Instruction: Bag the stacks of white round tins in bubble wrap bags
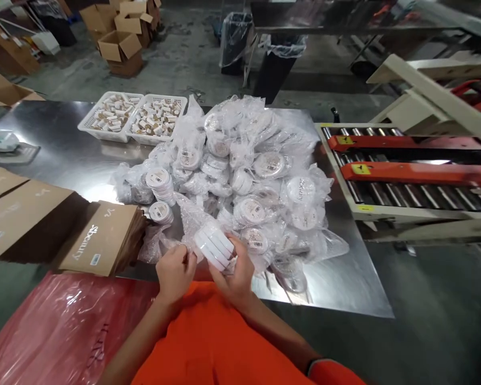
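Note:
My right hand [237, 270] grips a stack of round white discs [214, 245] wrapped in clear plastic, tilted just in front of my body. Close by on its left, my left hand [176, 271] is closed, thumb against curled fingers; anything pinched in it is too small to make out. A bubble-wrap bag [192, 216] lies just beyond both hands. Behind it spreads a large heap of bagged round discs [252, 211] with printed labels. Two unwrapped disc stacks, a taller stack [159, 179] and a shorter stack [161, 213], stand at the heap's left.
Flattened cardboard boxes [100, 235] are piled at the table's left, above a red plastic bag [64, 326]. Two white baskets [104, 133] of small bottles stand at the back of the metal table [336, 278]. To the right runs a roller conveyor [401, 195] with red rails.

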Demonstrator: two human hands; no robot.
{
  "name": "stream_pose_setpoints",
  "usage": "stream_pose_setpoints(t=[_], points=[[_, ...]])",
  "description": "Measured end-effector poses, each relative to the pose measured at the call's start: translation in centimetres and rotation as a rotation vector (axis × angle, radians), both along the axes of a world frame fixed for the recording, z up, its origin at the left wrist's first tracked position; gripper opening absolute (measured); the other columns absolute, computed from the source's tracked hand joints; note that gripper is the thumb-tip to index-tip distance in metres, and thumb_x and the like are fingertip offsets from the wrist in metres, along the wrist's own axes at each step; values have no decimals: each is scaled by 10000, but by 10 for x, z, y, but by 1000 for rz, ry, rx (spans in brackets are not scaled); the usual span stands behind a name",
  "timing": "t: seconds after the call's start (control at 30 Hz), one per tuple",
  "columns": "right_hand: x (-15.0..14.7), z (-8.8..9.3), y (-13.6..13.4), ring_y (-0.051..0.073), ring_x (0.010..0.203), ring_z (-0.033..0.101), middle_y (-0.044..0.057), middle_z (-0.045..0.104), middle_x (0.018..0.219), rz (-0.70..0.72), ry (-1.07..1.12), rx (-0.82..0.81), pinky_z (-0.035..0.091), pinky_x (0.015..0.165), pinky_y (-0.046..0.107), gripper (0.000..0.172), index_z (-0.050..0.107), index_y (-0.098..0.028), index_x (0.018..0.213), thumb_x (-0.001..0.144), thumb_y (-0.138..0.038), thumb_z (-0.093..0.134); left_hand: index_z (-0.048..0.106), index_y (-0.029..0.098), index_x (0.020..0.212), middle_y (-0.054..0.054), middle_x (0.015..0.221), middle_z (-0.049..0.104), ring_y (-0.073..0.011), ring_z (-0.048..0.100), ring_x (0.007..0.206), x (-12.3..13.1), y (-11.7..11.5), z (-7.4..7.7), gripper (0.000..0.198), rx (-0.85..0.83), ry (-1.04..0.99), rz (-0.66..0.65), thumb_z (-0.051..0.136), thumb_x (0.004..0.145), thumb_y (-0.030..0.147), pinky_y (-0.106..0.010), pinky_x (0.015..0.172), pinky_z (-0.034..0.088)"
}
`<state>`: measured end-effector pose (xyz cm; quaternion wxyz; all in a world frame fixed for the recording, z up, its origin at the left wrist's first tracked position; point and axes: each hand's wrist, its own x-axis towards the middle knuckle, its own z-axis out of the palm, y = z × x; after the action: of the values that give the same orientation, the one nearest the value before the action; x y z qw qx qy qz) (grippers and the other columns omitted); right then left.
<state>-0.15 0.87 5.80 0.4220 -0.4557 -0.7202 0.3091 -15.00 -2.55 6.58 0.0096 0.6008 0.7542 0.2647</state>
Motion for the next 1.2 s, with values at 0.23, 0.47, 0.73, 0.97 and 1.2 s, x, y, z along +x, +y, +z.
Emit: stream_pose_setpoints(t=[0.23,0.47,0.73,0.97,1.2], points=[[-9,9,19,271,889,590,116,608,1019,94,-310,-213,483,742,384,506,438,-180,1243,769,-305,562,456,207,595,-19,594,520,-149,491,607,6,-2,5,307,124,-15,-296,424,899,172,-265,596,354],[-14,10,19,294,951,567,146,591,1068,159,-364,-216,467,810,421,519,451,-152,1239,763,-322,569,421,211,583,-1,584,476,-132,455,572,-2,-3,3,325,129,-154,-168,418,907,185,-254,570,349],[-2,7,31,214,1019,576,69,604,1137,384,277,-784,465,893,353,485,527,-216,1177,757,-422,652,414,202,577,13,591,442,-119,434,569,4,-4,11,309,71,-268,-143,438,884,184,-256,570,335],[-12,-17,18,98,563,461,-40,520,653,101,588,-1239,389,525,225,331,526,-195,755,680,-453,720,406,196,587,30,591,419,-109,429,578,-3,-10,4,337,-53,-612,7,434,897,326,-233,569,357],[-4,-30,25,134,628,413,-26,439,654,151,137,-726,356,592,264,223,436,-208,691,826,-383,465,331,201,539,44,542,363,-96,369,543,-15,-21,-19,329,-247,-635,72,427,831,320,-219,526,298]])
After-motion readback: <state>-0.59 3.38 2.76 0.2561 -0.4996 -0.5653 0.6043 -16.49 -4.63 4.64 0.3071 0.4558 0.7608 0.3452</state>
